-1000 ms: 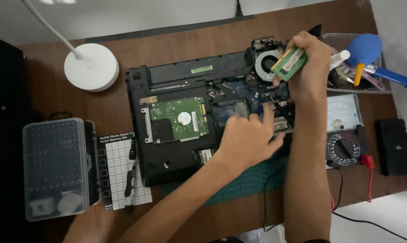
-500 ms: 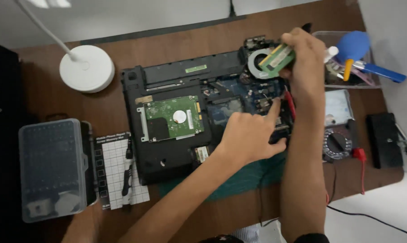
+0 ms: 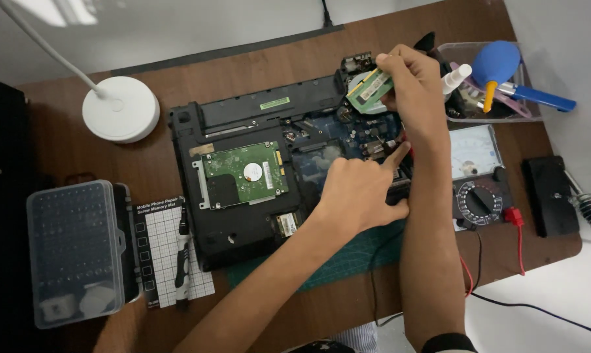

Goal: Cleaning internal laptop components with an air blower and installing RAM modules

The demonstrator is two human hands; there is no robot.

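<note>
I am pinching a green memory module (image 3: 368,87) in my right hand (image 3: 418,91) fingers; my left hand (image 3: 361,193), forefinger extended, is pressing the opened laptop (image 3: 243,196).

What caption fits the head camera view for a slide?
Right hand lifts a green memory module above an opened laptop while the left hand points inside it.
</note>
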